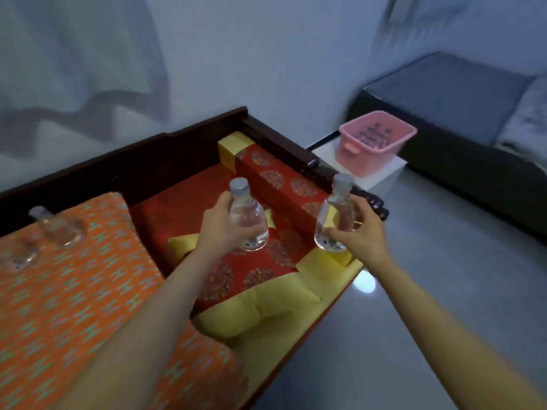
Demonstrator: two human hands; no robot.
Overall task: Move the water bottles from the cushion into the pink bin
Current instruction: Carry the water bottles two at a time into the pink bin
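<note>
My left hand [220, 229] grips a clear water bottle [248, 220] with a grey cap, held upright above the red cushion [177, 214]. My right hand [358, 232] grips a second clear bottle [336, 220], upright near the bench's right end. Two more clear bottles lie on the orange patterned cushion [74, 291] at the left: one [56, 226] and another [20, 255], which is blurred. The pink bin [376, 143] stands on a white stand beyond the bench's armrest, with several bottles inside.
A dark wooden bench frame [177, 143] with a backrest and an armrest borders the cushions. A red bolster [275, 179] and a yellow pillow [266, 312] lie on the seat. A grey sofa [458, 93] sits at the far right. Grey floor lies to the right.
</note>
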